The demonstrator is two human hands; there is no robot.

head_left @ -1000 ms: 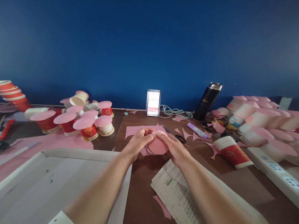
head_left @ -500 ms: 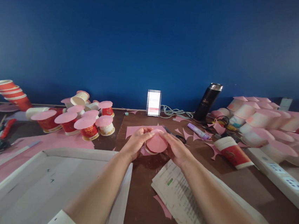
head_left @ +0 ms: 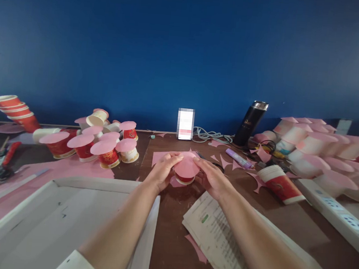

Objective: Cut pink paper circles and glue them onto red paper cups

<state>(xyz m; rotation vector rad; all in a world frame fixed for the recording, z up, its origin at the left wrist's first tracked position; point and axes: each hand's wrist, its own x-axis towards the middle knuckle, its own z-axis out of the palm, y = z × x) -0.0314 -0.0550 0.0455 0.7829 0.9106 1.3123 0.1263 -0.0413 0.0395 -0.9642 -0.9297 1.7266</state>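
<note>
Between my two hands a round pink paper disc (head_left: 187, 165) lies over the top of a red paper cup (head_left: 184, 179), near the middle of the table. My left hand (head_left: 164, 170) holds the disc and cup from the left, its thumb and fingertips on the disc's edge. On the right side my right hand (head_left: 212, 176) grips them the same way, fingertips at the disc's rim. Most of the cup is hidden under the disc. Pink paper (head_left: 159, 157) lies behind my left hand.
Disc-topped cups (head_left: 104, 147) stand at the left, more (head_left: 335, 166) at the right. Around are a white tray (head_left: 98, 184), newspaper (head_left: 211, 230), a red cup stack (head_left: 281, 185), a power strip (head_left: 334, 208), a black flask (head_left: 251, 123), a glue stick (head_left: 239, 158) and a phone (head_left: 185, 124).
The pink disc has tipped to a flatter angle and shifted slightly left, showing more of the red cup beneath. Both hands stay on it.
</note>
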